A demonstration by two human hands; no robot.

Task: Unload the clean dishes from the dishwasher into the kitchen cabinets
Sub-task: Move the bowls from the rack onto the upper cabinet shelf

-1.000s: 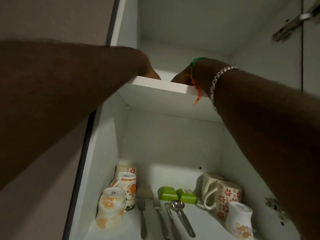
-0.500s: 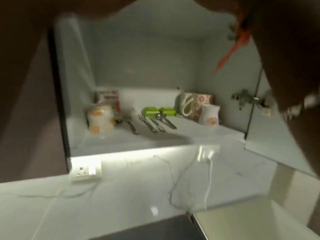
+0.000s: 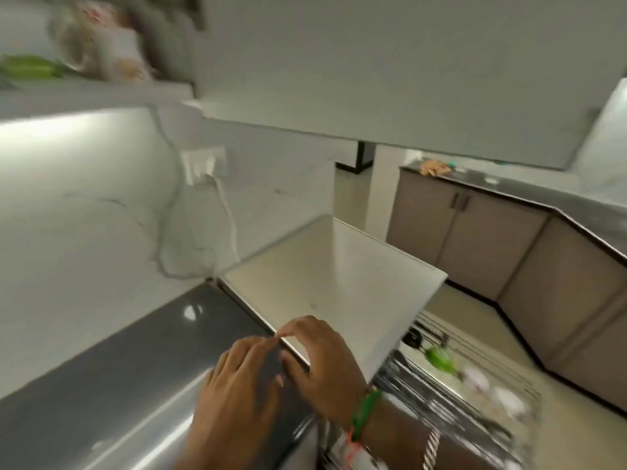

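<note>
mugs [image 3: 101, 45] in cabinet [image 3: 101, 93], above counter [image 3: 101, 368]

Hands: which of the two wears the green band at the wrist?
The right hand, over the counter's edge by the dishwasher rack; the green wristband sits on it. The left hand shows a bare wrist.

Glossy dark countertop [image 3: 101, 385]; marble-like wall [image 3: 84, 232], seemingly smooth.

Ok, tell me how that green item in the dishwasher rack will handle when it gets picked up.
The green item is blurred, so its kind is unclear. Its glossy sheen suggests smooth plastic, probably light and possibly slippery if wet. It lies among the rack's wires, so it may snag when lifted. Both hands, left hand and right hand, are empty.
</note>
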